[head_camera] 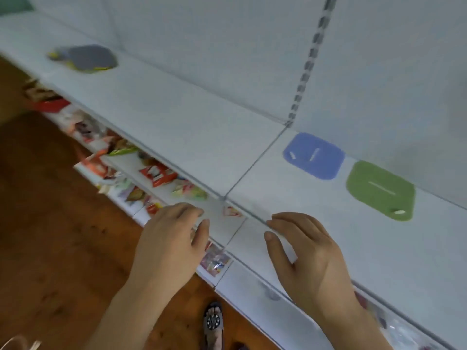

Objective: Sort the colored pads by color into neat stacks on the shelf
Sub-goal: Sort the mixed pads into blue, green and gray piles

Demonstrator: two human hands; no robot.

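Head view. Both hands are seen low in the frame at the front lip of the white shelf (177, 127). The left hand (171, 238) is empty, fingers loosely bent, hovering just off the shelf edge. The right hand (305, 251) is likewise empty, fingers relaxed, their tips at or touching the front edge; contact cannot be confirmed through the blur.

Task items noted: a blue pad (314, 155) lies flat near the back wall, right of the shelf seam; a green pad (381, 190) lies just beside it to the right, apart from it. Each appears as a single layer or a thin stack; the count cannot be told. Far to the left on the same shelf, a mixed pile (84, 58) is seen with a grey pad on top and yellow edges showing beneath, well apart from the other two.

Step judged: between placements, with nothing in hand. Blue and green stacks seem started; the mixed pile is not yet sorted. The next move would call for a reach far left to the pile, the top pad lifted off, and a fresh spot chosen for grey.

Writing: snack packets (156, 174) are seen on the lower shelves, red and white among them; no brand or label is legible.
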